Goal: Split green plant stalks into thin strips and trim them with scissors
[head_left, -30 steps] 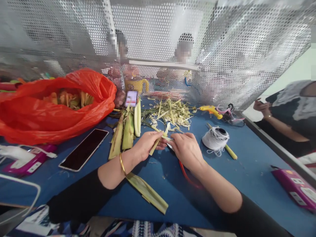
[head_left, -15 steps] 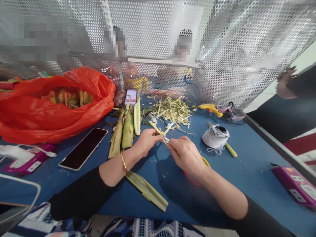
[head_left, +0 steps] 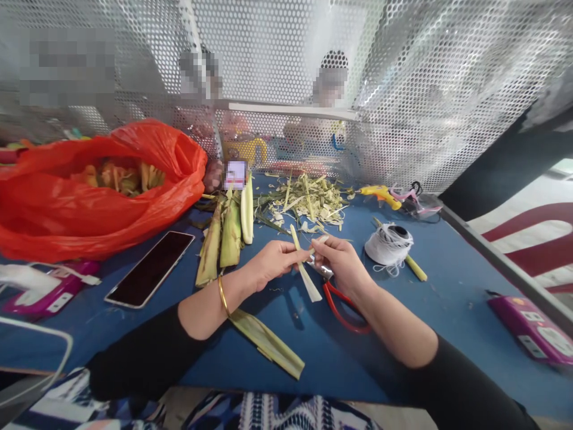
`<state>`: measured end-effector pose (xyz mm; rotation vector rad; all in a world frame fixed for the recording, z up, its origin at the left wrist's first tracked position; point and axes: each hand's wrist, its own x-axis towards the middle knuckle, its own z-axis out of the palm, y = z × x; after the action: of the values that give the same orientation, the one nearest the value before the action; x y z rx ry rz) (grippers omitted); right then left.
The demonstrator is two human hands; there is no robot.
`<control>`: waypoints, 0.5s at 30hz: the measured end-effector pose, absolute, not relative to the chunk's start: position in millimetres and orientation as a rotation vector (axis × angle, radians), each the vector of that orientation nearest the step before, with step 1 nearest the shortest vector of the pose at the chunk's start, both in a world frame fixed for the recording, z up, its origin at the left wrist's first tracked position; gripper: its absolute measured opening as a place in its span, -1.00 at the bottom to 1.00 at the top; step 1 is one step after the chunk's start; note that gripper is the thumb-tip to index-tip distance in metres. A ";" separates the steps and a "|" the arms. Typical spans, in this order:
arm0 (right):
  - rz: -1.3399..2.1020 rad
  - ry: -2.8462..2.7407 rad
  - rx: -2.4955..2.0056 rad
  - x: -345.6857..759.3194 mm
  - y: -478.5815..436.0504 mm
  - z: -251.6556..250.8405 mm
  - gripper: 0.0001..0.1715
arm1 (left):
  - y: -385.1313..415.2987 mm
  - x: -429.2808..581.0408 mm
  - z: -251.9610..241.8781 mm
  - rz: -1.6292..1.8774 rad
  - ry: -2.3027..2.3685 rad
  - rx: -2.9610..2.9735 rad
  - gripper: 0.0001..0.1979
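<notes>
My left hand, a gold bangle on its wrist, pinches a pale green husk strip that slants down over the table. Close beside it, my right hand grips a pair of scissors; the red handle loop hangs below the palm. Its thumb and forefinger also pinch a short pale end near the strip; whether the two are joined I cannot tell. The scissor blades are mostly hidden behind the fingers. A broad flat husk piece lies on the table below my left wrist.
Husk scraps are heaped at the back, beside larger husks. To the left are a red plastic bag and a phone. White thread, a yellow glue gun and a purple power strip lie right.
The scissor blades have come away from the strip, and the scissors now hang in my right palm. My right hand has turned to pinch the pale end. The strip has swung downward.
</notes>
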<state>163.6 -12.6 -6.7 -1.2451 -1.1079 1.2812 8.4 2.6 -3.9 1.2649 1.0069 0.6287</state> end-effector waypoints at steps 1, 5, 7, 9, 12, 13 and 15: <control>1.243 -1.103 -1.251 163.6 -12.4 -8.7 -0.56 | 2.0 8.6 -4.6 0.624 1.016 1.315 -0.61; 1.046 -1.246 -1.359 168.2 -10.0 -13.3 -0.66 | 0.0 8.2 -5.4 0.628 1.024 1.462 -0.68; 0.897 -1.424 -1.436 171.4 -8.9 -12.1 -0.72 | -2.1 9.0 -5.6 0.587 1.025 1.515 -0.72; 0.755 -1.599 -1.478 173.6 -9.0 -9.7 -0.72 | -4.8 10.9 -6.3 0.528 1.029 1.572 -0.74; 0.875 -1.710 -1.495 173.3 -10.7 -8.1 -0.62 | -8.0 13.9 -8.6 0.507 1.039 1.641 -0.64; 0.983 -1.675 -1.487 172.5 -11.5 -8.5 -0.60 | -8.4 14.4 -9.4 0.520 1.045 1.651 -0.60; 1.122 -1.545 -1.445 170.4 -12.9 -9.5 -0.61 | -8.5 14.6 -10.5 0.552 1.052 1.658 -0.57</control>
<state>170.4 -12.9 -9.5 -1.4453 -1.5448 1.1217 14.6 -8.5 -10.5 1.6577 1.0525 0.5525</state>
